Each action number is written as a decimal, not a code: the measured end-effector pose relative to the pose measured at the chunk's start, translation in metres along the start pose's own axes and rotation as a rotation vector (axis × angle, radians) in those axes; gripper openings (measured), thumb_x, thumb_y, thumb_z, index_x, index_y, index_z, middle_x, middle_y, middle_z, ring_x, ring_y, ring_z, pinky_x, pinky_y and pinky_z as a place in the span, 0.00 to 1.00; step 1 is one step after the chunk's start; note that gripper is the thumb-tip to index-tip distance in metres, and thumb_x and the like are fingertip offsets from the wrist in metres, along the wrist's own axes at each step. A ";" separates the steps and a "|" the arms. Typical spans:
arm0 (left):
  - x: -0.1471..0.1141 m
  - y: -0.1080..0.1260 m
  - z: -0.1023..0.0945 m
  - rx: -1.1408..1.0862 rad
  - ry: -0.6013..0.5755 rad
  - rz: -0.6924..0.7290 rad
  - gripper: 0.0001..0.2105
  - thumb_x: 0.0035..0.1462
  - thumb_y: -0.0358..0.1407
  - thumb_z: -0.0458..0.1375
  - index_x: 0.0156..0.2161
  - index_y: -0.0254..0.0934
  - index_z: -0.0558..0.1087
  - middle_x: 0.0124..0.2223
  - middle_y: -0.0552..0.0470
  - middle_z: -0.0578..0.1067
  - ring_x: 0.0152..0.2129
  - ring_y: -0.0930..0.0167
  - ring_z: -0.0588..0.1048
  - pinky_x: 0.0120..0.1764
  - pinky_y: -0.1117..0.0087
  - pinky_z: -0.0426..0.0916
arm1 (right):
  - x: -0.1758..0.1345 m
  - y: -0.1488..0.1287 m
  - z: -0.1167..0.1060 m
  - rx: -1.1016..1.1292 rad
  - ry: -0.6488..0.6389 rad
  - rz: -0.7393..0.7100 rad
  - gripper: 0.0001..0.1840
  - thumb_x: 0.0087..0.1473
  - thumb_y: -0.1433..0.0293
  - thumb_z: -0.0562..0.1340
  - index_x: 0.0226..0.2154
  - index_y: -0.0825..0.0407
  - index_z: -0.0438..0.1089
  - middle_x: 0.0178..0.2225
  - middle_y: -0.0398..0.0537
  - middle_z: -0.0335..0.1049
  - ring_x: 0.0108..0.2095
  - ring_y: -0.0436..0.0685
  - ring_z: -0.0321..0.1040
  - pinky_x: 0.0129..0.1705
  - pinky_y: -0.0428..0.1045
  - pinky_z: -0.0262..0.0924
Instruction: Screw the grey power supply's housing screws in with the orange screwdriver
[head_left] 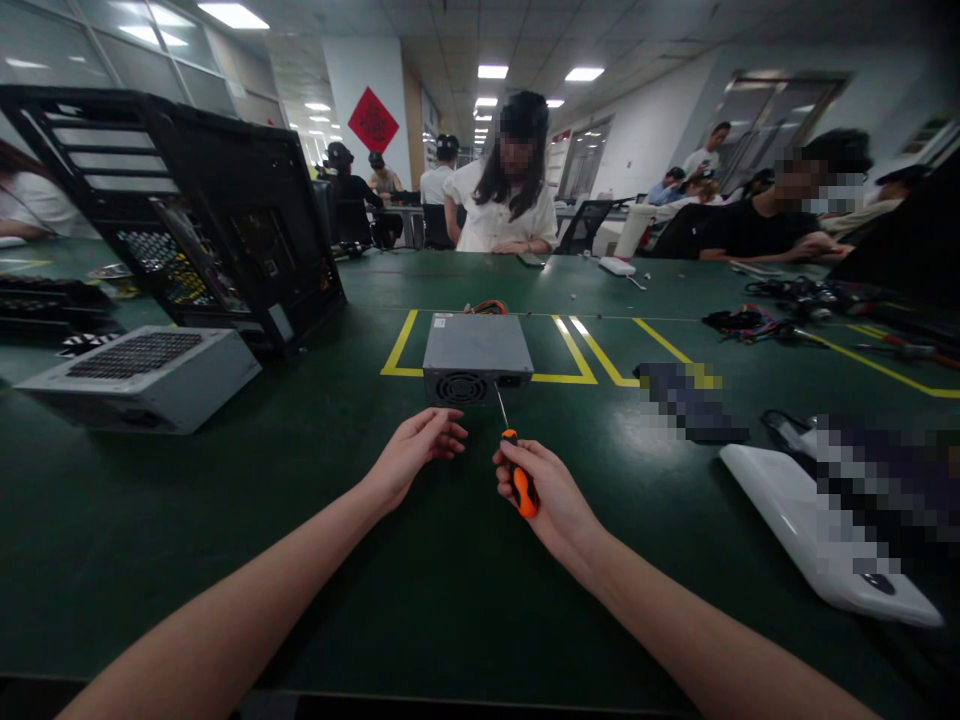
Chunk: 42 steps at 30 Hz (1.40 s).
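Note:
In the head view a grey computer power supply (478,343) sits on the green table, its fan grille and socket facing me. My right hand (546,490) is wrapped round the orange and black handle of a screwdriver (523,490). The screwdriver's thin shaft points away from me, and its tip appears at the power supply's front face; whether it touches I cannot tell. My left hand (424,445) is just in front of the power supply, fingers loosely curled and apart, with nothing in it. Coloured cables (489,307) show behind the power supply.
A black computer case (225,220) stands at the left, with a second power supply (142,375) before it. Yellow tape (585,360) marks the table (420,600). On the right lie a white device (817,530), a blurred dark object (686,400) and cables (742,322). A person (499,205) stands opposite.

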<state>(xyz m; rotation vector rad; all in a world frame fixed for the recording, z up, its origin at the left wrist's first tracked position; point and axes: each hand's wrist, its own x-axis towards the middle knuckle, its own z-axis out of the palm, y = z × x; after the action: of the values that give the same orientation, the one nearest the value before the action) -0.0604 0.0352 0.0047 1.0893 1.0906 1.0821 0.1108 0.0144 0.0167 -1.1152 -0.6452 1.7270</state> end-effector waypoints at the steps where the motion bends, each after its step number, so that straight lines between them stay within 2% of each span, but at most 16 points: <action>1: 0.000 0.000 0.000 0.002 -0.002 0.002 0.16 0.57 0.44 0.51 0.45 0.35 0.68 0.39 0.47 0.72 0.32 0.72 0.72 0.36 0.69 0.65 | -0.001 0.000 0.000 0.006 0.005 0.005 0.06 0.45 0.72 0.64 0.25 0.54 0.64 0.23 0.41 0.66 0.21 0.45 0.61 0.22 0.41 0.58; 6: 0.000 0.000 0.001 0.010 0.003 0.012 0.15 0.57 0.43 0.51 0.44 0.35 0.68 0.38 0.47 0.72 0.31 0.72 0.72 0.35 0.70 0.65 | -0.002 -0.001 -0.002 0.036 0.030 0.030 0.05 0.49 0.69 0.60 0.27 0.54 0.66 0.25 0.43 0.67 0.24 0.47 0.64 0.25 0.43 0.61; 10: -0.001 0.002 0.005 0.089 0.039 0.064 0.14 0.57 0.42 0.50 0.43 0.34 0.68 0.37 0.48 0.72 0.30 0.73 0.72 0.33 0.70 0.65 | -0.003 0.001 -0.003 0.058 0.044 0.038 0.08 0.53 0.67 0.57 0.29 0.55 0.67 0.26 0.45 0.68 0.24 0.46 0.63 0.23 0.42 0.60; 16: 0.004 0.000 0.000 0.385 0.136 0.362 0.12 0.58 0.40 0.49 0.43 0.36 0.68 0.39 0.49 0.72 0.36 0.70 0.71 0.37 0.68 0.66 | -0.002 0.003 -0.003 0.108 0.018 0.045 0.10 0.54 0.66 0.56 0.29 0.55 0.68 0.24 0.43 0.67 0.20 0.44 0.58 0.18 0.40 0.53; 20: 0.012 0.000 -0.009 0.653 0.286 0.619 0.10 0.58 0.35 0.49 0.43 0.38 0.69 0.43 0.48 0.69 0.41 0.69 0.69 0.42 0.66 0.65 | 0.000 0.003 -0.004 0.119 0.007 0.054 0.09 0.53 0.67 0.56 0.29 0.55 0.68 0.23 0.43 0.67 0.19 0.44 0.58 0.17 0.40 0.52; 23: 0.018 0.000 -0.013 0.741 0.391 0.739 0.10 0.57 0.32 0.50 0.43 0.39 0.70 0.44 0.47 0.66 0.44 0.68 0.66 0.45 0.65 0.64 | 0.000 0.003 -0.004 0.121 0.001 0.054 0.09 0.53 0.67 0.56 0.28 0.56 0.68 0.23 0.43 0.67 0.19 0.44 0.58 0.17 0.40 0.51; 37: 0.017 0.000 -0.009 0.855 0.410 0.766 0.11 0.58 0.31 0.48 0.44 0.39 0.68 0.45 0.47 0.66 0.46 0.68 0.65 0.50 0.63 0.61 | 0.001 0.002 -0.004 0.107 0.000 0.054 0.09 0.50 0.65 0.59 0.29 0.55 0.68 0.24 0.43 0.66 0.20 0.44 0.59 0.18 0.40 0.53; 40: 0.017 0.002 -0.009 0.976 0.445 0.808 0.12 0.58 0.31 0.48 0.47 0.38 0.67 0.50 0.46 0.66 0.50 0.67 0.62 0.53 0.62 0.58 | 0.000 0.002 -0.003 0.095 0.015 0.024 0.06 0.46 0.68 0.63 0.28 0.54 0.67 0.24 0.41 0.64 0.20 0.43 0.58 0.18 0.39 0.52; 42: 0.020 0.003 -0.011 1.087 0.426 0.847 0.15 0.59 0.31 0.47 0.51 0.37 0.64 0.56 0.46 0.62 0.54 0.66 0.58 0.56 0.61 0.54 | 0.000 0.002 -0.002 0.081 0.021 0.003 0.06 0.45 0.70 0.65 0.26 0.53 0.66 0.23 0.39 0.63 0.20 0.43 0.58 0.18 0.39 0.52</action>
<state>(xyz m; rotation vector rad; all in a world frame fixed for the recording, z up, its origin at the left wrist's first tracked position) -0.0687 0.0562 0.0041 2.4048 1.6897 1.4248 0.1121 0.0131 0.0141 -1.0772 -0.5564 1.7261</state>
